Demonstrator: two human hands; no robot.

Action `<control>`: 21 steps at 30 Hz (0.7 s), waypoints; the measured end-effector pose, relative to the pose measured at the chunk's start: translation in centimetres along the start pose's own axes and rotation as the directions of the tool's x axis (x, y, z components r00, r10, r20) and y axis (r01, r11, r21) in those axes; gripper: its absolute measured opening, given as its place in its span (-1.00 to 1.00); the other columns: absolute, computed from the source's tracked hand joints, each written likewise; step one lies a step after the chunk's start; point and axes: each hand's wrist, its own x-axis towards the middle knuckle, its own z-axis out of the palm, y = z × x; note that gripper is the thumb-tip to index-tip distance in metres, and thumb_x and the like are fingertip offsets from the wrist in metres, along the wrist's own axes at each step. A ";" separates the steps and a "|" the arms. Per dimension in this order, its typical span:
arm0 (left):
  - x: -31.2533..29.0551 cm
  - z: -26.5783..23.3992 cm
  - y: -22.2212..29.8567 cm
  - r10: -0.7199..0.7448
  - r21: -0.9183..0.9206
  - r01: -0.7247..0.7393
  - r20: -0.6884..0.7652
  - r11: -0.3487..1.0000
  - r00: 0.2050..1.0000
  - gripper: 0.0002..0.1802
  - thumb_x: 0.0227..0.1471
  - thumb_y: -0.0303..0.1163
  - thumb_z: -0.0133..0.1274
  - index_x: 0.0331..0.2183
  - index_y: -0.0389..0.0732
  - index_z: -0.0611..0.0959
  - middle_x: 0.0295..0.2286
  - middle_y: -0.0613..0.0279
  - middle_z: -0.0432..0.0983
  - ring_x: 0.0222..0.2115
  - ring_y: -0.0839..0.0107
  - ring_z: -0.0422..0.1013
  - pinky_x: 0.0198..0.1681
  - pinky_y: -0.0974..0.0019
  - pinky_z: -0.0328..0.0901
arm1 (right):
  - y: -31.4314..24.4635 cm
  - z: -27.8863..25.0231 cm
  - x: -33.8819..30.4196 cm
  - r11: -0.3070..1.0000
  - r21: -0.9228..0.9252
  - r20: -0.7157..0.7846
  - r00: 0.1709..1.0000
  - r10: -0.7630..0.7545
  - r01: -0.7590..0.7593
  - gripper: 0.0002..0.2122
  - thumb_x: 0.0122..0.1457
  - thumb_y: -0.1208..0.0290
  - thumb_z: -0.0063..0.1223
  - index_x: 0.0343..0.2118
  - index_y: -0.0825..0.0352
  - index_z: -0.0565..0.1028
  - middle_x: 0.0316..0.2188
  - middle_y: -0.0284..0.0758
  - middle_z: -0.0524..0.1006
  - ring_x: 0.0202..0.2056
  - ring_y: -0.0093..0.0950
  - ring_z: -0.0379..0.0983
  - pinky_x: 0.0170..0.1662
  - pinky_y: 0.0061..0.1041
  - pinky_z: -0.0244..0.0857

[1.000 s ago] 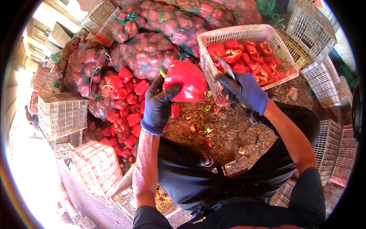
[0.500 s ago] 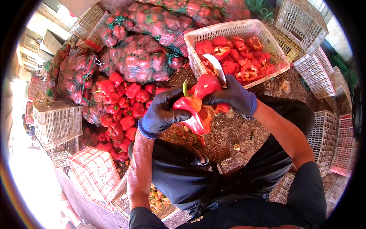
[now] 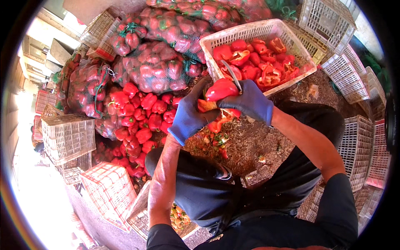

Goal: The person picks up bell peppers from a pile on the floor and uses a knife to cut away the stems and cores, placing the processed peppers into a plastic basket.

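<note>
Both gloved hands are at the middle of the scene, close together over a red pepper (image 3: pixel 223 88). The left hand (image 3: pixel 189 114) has it pinched between thumb and fingers on the left side. And the right hand (image 3: pixel 250 102), just beside it, has its fingers curled around a knife (image 3: pixel 234 76) while its thumb presses on the pepper! The blade points far and left, passing behind the pepper; the handle is hidden in the grip. The pepper is split, paler flesh showing between the hands, with red parts hanging below.

Just beyond the right hand sits a pale crate (image 3: pixel 246 33), loaded with cut peppers (image 3: pixel 268 75), many with their insides showing. Over on the left, a loose heap of whole peppers (image 3: pixel 143 135) spreads across the ground, and farther back, stuffed net bags (image 3: pixel 156 68) pile up against one another. Down below the hands, scraps (image 3: pixel 221 139) litter the brown floor (image 3: pixel 262 143) between the person's bent, dark-clad legs (image 3: pixel 200 191). Out on the left, a white crate (image 3: pixel 68 137) stands farther off than a red-and-white crate (image 3: pixel 107 191), and more crates (image 3: pixel 356 150) crowd the right side.
</note>
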 end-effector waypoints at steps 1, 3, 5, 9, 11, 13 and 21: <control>-0.2 -0.1 0.0 0.006 0.062 -0.005 -0.014 0.998 1.000 0.02 -0.13 -0.54 0.40 0.33 -0.30 0.28 0.19 -0.02 0.43 0.19 0.30 0.37 0.23 0.20 0.31 | -1.2 0.1 -0.1 0.993 0.004 0.017 0.992 0.121 -0.121 -0.70 0.05 0.29 0.42 -0.25 0.42 0.67 -0.46 -0.39 0.64 -0.45 -0.68 0.50 -0.38 -0.54 0.42; -0.1 0.0 0.3 0.032 0.176 -0.025 -0.034 0.984 0.999 0.01 -0.15 -0.55 0.39 0.33 -0.29 0.29 0.19 -0.03 0.43 0.17 0.32 0.39 0.22 0.20 0.32 | -3.9 -0.6 -0.6 0.934 -0.004 0.041 0.933 0.356 -0.357 -0.73 0.07 0.34 0.42 -0.27 0.43 0.64 -0.47 -0.43 0.61 -0.45 -0.71 0.46 -0.37 -0.58 0.38; 0.3 0.3 1.2 0.147 0.275 -0.123 -0.069 0.953 0.987 -0.04 -0.12 -0.58 0.38 0.31 -0.29 0.32 0.14 0.01 0.47 0.13 0.32 0.42 0.19 0.21 0.34 | -1.8 -0.7 -0.2 0.952 0.189 0.016 0.970 0.242 -0.241 -0.73 0.10 0.33 0.39 -0.24 0.42 0.62 -0.47 -0.40 0.59 -0.51 -0.70 0.43 -0.44 -0.56 0.33; 0.2 0.6 0.8 0.116 -0.025 -0.133 -0.352 0.991 0.929 -0.18 -0.02 -0.60 0.35 0.26 -0.29 0.40 0.03 0.12 0.55 0.03 0.40 0.46 0.13 0.29 0.39 | -0.9 -1.2 0.2 0.759 0.575 0.149 0.951 0.271 -0.306 -0.69 0.15 0.31 0.33 -0.15 0.42 0.59 -0.44 -0.37 0.59 -0.54 -0.69 0.43 -0.50 -0.54 0.31; 0.6 0.1 0.7 0.030 -0.129 -0.102 -0.466 0.986 0.884 -0.24 -0.03 -0.64 0.35 0.21 -0.27 0.46 -0.06 0.21 0.57 -0.05 0.46 0.47 0.07 0.32 0.40 | -1.2 -0.4 0.3 0.888 0.434 0.027 0.988 0.154 -0.150 -0.71 0.15 0.31 0.32 -0.18 0.42 0.60 -0.43 -0.37 0.59 -0.52 -0.68 0.44 -0.51 -0.53 0.33; 0.7 0.4 0.2 -0.007 -0.162 -0.092 -0.522 0.982 0.853 -0.22 -0.06 -0.63 0.37 0.21 -0.26 0.46 -0.07 0.19 0.59 -0.08 0.44 0.49 0.05 0.31 0.41 | -1.9 0.7 0.5 0.964 0.264 -0.065 0.998 0.015 0.003 -0.73 0.16 0.30 0.31 -0.21 0.41 0.62 -0.43 -0.36 0.59 -0.51 -0.68 0.46 -0.52 -0.52 0.36; 2.2 -0.3 -2.4 -0.071 -0.233 -0.110 -0.650 0.966 0.757 -0.36 -0.01 -0.65 0.33 0.12 -0.21 0.52 -0.21 0.18 0.62 -0.22 0.38 0.54 -0.09 0.31 0.48 | -4.2 0.7 0.0 1.000 -0.005 -0.110 0.994 0.005 -0.005 -0.74 0.09 0.35 0.38 -0.22 0.41 0.67 -0.46 -0.42 0.65 -0.43 -0.71 0.46 -0.35 -0.52 0.39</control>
